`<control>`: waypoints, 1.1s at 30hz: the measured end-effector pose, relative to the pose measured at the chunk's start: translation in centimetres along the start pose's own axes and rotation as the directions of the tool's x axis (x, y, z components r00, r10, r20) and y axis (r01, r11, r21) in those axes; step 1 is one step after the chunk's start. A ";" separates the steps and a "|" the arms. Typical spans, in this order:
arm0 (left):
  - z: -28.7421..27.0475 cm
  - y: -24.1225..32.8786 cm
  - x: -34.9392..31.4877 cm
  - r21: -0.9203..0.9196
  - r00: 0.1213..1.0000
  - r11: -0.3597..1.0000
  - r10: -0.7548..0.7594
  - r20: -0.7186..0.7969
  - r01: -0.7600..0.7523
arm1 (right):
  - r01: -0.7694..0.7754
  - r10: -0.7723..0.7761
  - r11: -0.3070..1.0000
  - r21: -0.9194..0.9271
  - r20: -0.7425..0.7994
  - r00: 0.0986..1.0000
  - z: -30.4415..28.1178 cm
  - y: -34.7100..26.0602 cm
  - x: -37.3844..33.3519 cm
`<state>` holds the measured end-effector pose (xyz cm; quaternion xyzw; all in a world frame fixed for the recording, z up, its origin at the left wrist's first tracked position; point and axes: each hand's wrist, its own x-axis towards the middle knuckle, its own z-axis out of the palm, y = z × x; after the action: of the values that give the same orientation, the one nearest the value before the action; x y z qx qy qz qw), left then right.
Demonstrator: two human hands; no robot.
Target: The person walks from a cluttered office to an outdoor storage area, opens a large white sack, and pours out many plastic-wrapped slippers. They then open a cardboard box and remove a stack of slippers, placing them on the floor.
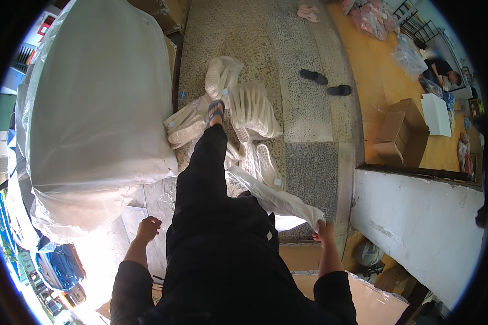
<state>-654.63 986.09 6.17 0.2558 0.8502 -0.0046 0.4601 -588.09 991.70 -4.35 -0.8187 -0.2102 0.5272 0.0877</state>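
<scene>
My right hand is closed on the gathered end of a white plastic sack. The sack stretches away to the left, down to the cream shoe soles on the floor; part of it is behind my leg. My left hand hangs by my left side with its fingers curled in, and nothing shows in them. Around my sandalled foot lie several clear plastic bags of soles, one bag farther off and another to the left.
A large stack under a whitish plastic cover stands close on the left. Dark slippers and pink shoes lie on the floor ahead. Right, past a low white wall, are an open carton and a seated person.
</scene>
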 end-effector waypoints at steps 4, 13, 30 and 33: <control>-1.4 -0.5 0.6 -0.018 1.000 1.000 0.007 0.024 -0.007 | -0.007 0.008 1.000 0.013 -0.075 0.997 0.1 0.9 -0.5; -6.2 9.0 5.5 -0.071 0.918 0.917 0.396 0.021 -0.393 | -0.349 0.377 0.925 0.149 -0.262 0.888 2.7 13.1 -6.9; -14.5 -28.4 20.1 -0.015 0.976 0.995 -0.097 0.193 0.101 | -0.179 0.193 0.981 0.081 -0.573 0.797 17.3 9.2 -26.3; -14.4 -27.0 22.4 -0.125 0.983 0.990 -0.044 0.177 0.067 | -0.162 0.161 0.986 0.047 -0.544 0.823 19.5 10.0 -29.0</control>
<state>-687.72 975.82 -9.24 0.2000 0.8122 0.0156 0.5479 -613.41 968.54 7.64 -0.9497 -0.1067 0.2774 0.0985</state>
